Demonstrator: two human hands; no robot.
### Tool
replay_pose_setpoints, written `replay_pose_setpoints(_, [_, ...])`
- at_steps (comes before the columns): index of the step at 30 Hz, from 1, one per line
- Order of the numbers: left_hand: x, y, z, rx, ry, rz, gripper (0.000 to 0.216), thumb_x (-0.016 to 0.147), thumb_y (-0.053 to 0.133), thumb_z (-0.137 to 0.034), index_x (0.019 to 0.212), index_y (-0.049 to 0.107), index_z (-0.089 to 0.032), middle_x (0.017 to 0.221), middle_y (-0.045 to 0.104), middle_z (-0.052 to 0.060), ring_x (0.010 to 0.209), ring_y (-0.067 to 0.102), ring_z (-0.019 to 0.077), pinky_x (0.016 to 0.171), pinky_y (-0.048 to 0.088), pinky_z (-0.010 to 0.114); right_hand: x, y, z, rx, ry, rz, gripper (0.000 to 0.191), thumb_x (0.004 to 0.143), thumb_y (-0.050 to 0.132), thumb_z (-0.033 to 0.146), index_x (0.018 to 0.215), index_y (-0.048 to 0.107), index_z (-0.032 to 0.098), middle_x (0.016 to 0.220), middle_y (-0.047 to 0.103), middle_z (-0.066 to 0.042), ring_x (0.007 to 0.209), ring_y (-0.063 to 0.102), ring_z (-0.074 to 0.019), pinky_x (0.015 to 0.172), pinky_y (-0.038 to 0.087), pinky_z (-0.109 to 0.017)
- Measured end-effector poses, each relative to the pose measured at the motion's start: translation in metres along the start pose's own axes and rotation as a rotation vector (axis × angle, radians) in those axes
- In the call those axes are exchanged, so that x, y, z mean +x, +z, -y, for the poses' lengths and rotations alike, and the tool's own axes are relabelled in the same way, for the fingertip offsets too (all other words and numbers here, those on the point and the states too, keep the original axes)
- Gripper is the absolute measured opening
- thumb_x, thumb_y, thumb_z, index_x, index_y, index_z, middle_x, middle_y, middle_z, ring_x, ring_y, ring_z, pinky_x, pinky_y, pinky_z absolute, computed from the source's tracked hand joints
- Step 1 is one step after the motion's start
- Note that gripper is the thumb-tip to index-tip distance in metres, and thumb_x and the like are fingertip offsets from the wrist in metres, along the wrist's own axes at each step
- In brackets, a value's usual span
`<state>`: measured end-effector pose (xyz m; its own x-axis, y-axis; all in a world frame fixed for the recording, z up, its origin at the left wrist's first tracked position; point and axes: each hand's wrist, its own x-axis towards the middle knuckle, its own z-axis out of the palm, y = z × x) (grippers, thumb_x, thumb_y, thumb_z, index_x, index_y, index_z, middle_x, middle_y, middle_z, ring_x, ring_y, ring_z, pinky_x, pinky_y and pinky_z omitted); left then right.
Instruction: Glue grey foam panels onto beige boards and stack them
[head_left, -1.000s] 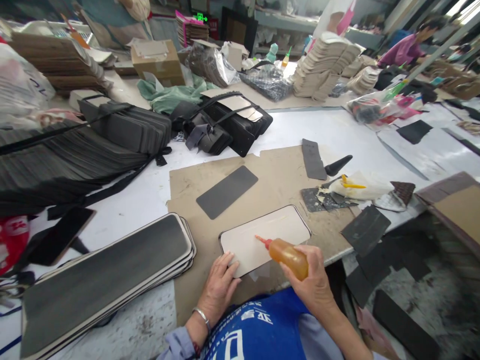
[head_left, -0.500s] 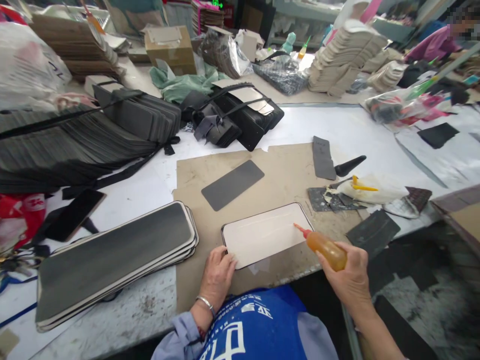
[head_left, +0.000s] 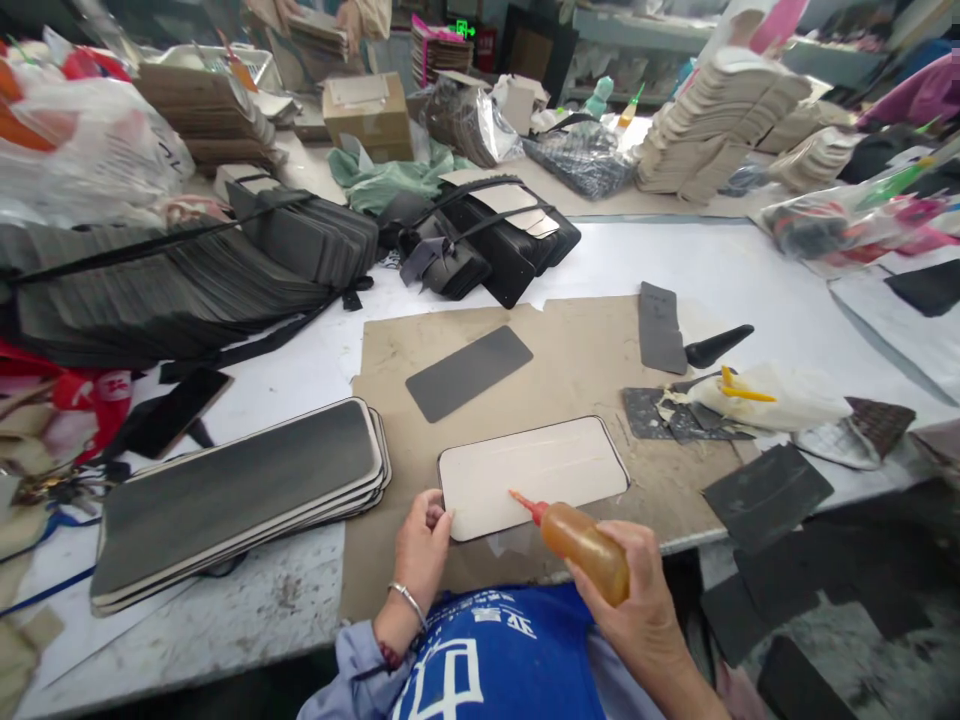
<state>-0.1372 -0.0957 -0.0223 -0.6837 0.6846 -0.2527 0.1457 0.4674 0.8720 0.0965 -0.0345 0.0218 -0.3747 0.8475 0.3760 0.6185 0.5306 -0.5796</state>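
Observation:
A pale rectangular panel (head_left: 536, 474) with a dark edge lies on a brown cardboard sheet (head_left: 577, 365) near the table's front edge. My left hand (head_left: 421, 543) presses its near-left corner, fingers curled against the edge. My right hand (head_left: 634, 600) grips an amber glue bottle (head_left: 583, 545) with a red nozzle. The nozzle tip touches the panel's near left part. A dark grey rectangular piece (head_left: 469, 372) lies on the cardboard behind the panel.
A stack of long dark panels (head_left: 240, 500) lies left of my hands. Bundles of dark pieces (head_left: 187, 285) fill the left and back. A white bag with a yellow nozzle (head_left: 765, 395) and dark scraps (head_left: 765, 490) sit at the right. Beige stacks (head_left: 712, 130) stand far back.
My right hand has carried the bottle from the panel's right end back to its near left part. The left hand has stayed at the corner.

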Motion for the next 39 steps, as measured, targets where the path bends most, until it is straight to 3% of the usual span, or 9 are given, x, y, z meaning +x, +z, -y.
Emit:
replay_pose_setpoints(3, [0.001,0.003,-0.002,-0.028,-0.016,-0.01,0.026,0.063,0.053,-0.033,0.084,0.054,-0.018,0.058,0.052,-0.004,0.055,0.051,0.0147,0.054,0.043,0.027,-0.006,-0.003,-0.002,0.01,0.005,0.003,0.036,0.077,0.059,0.032,0.107,0.043,0.022,0.098,0.047,-0.007,0.089,0.05,-0.0211,0.077,0.046,-0.039])
replay_pose_setpoints(10, [0.003,0.005,0.002,0.015,-0.015,-0.049,0.023,0.063,0.052,-0.029,0.084,0.053,-0.018,0.056,0.049,-0.005,0.053,0.047,0.0136,0.054,0.039,0.025,-0.004,-0.038,-0.057,-0.234,-0.035,-0.153,0.041,0.076,0.058,0.044,0.105,0.046,0.018,0.092,0.05,-0.01,0.085,0.048,-0.0259,0.075,0.043,-0.045])
replay_pose_setpoints(13, [-0.001,0.005,-0.002,0.062,0.017,-0.07,0.022,0.065,0.051,-0.028,0.084,0.054,-0.019,0.057,0.049,-0.005,0.054,0.048,0.0137,0.057,0.039,0.026,-0.005,-0.045,-0.068,-0.26,-0.005,-0.19,0.045,0.074,0.059,0.047,0.106,0.047,0.018,0.092,0.05,-0.011,0.087,0.047,-0.028,0.076,0.042,-0.047])
replay_pose_setpoints(19, [-0.01,0.006,-0.014,0.129,0.12,-0.118,0.026,0.067,0.05,-0.028,0.091,0.056,-0.02,0.062,0.052,-0.004,0.06,0.051,0.014,0.063,0.04,0.027,-0.013,-0.015,-0.038,0.009,-0.031,-0.061,0.04,0.074,0.061,0.037,0.107,0.045,0.021,0.096,0.049,-0.008,0.087,0.05,-0.0241,0.076,0.045,-0.043])
replay_pose_setpoints(22, [-0.005,0.005,-0.013,0.012,-0.036,-0.102,0.033,0.061,0.055,-0.032,0.09,0.054,-0.016,0.059,0.053,-0.003,0.057,0.051,0.0141,0.058,0.039,0.026,-0.013,0.004,-0.018,0.169,-0.053,0.081,0.038,0.076,0.06,0.03,0.109,0.043,0.023,0.1,0.047,-0.008,0.09,0.051,-0.0222,0.076,0.048,-0.04])
replay_pose_setpoints(25, [0.003,0.002,-0.009,-0.078,-0.156,0.038,0.027,0.057,0.055,-0.033,0.077,0.055,-0.015,0.058,0.054,-0.002,0.053,0.048,0.0128,0.052,0.036,0.024,-0.011,0.013,-0.01,0.264,-0.082,0.167,0.038,0.076,0.06,0.028,0.109,0.043,0.024,0.101,0.046,-0.008,0.091,0.051,-0.0216,0.076,0.05,-0.039])
replay_pose_setpoints(29, [0.009,-0.002,-0.009,-0.088,-0.101,0.118,0.011,0.057,0.053,-0.027,0.059,0.052,-0.017,0.054,0.051,-0.003,0.052,0.043,0.0106,0.05,0.033,0.022,-0.01,0.006,-0.023,0.223,0.022,0.108,0.037,0.074,0.062,0.034,0.106,0.045,0.024,0.098,0.048,-0.005,0.087,0.053,-0.0208,0.075,0.049,-0.038])
replay_pose_setpoints(34, [0.012,-0.004,-0.005,-0.057,-0.009,0.175,0.007,0.062,0.048,-0.024,0.06,0.047,-0.018,0.052,0.046,-0.004,0.051,0.042,0.01,0.049,0.031,0.021,-0.005,-0.008,-0.027,0.147,0.315,-0.042,0.048,0.067,0.064,0.048,0.103,0.046,0.022,0.092,0.052,-0.003,0.077,0.055,-0.0186,0.068,0.049,-0.034])
replay_pose_setpoints(39, [0.017,-0.007,-0.003,-0.105,-0.06,0.301,0.01,0.063,0.048,-0.023,0.071,0.051,-0.016,0.051,0.051,-0.004,0.045,0.045,0.01,0.044,0.032,0.02,0.015,0.022,0.016,0.215,0.162,-0.055,0.043,0.071,0.063,0.039,0.106,0.044,0.022,0.097,0.049,-0.005,0.088,0.053,-0.0197,0.077,0.047,-0.036])
